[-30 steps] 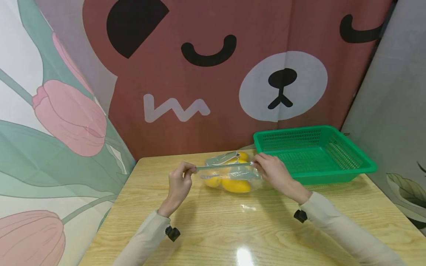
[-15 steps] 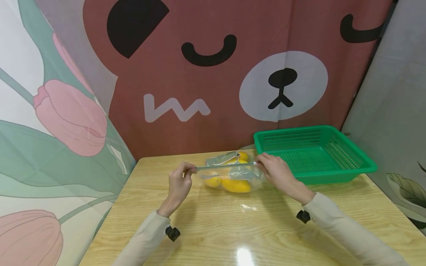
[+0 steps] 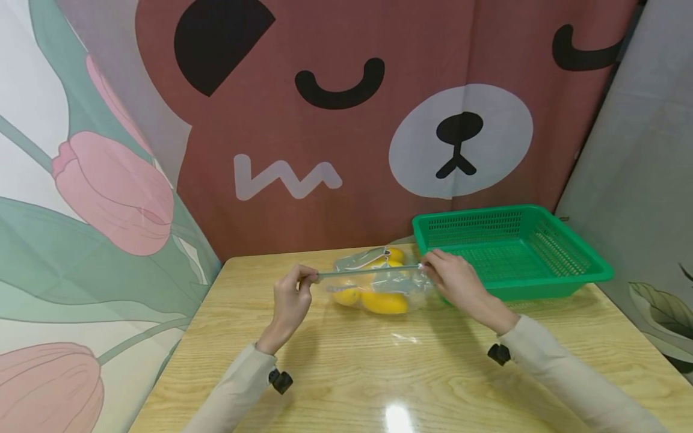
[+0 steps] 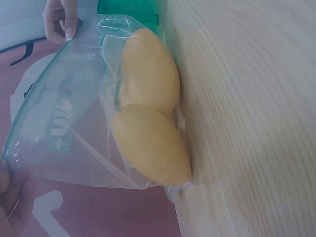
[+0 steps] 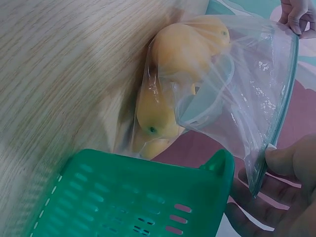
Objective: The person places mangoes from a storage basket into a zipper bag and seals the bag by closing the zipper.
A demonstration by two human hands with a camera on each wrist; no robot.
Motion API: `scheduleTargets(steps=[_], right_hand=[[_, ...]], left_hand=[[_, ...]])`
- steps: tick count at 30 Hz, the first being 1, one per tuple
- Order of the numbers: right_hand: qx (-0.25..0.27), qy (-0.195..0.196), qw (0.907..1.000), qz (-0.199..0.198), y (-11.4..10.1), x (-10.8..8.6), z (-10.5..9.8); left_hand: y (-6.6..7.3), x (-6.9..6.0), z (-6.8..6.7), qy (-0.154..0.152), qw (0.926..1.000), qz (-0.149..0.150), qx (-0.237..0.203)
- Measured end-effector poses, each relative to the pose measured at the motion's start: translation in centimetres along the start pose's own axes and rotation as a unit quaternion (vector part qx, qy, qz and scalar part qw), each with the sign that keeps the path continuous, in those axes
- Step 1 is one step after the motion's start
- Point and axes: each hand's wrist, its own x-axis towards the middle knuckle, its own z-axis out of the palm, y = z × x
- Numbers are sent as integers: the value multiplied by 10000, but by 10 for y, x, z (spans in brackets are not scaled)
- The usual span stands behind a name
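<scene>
A clear zip bag with several yellow mangoes inside lies near the back of the table. Its green-edged top strip is stretched straight between both hands. At the left end of the strip, my left hand pinches the corner of the bag. My right hand pinches a small white zip slider near the right end, as the right wrist view shows. The left wrist view has two mangoes resting against the tabletop, with the bag's upper part raised above them.
Just beyond the right hand stands a green perforated plastic basket. The wooden table extends toward the person. Behind it hangs a curtain printed with a bear. Each sleeve carries a small black wrist camera.
My right hand has moved slightly right along the bag's top edge with the slider, baring more of the strip. The left hand has kept its place.
</scene>
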Motion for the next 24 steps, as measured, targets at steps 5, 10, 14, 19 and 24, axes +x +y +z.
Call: scheduleTargets(steps=[5,10,14,19,24], right_hand=[[31,-24,10000,30,1,-1,-1],[44,-3,10000,49,3,-2,-1],[26,0,10000,71,5,-3,-1],[11,-27,9999,121,7,-4,-1],[19,-56,9998,179,7,-6,-4]], left_hand=[[-1,-2,-1,14,10000,6,3],[-1,-2,-2,25,10000,-19,-5],[-1,-3,-3,21,10000,-43,10],[-2,-4,-4,13,10000,-59,-2],[-1,-4,-4,2,10000,-68,-2]])
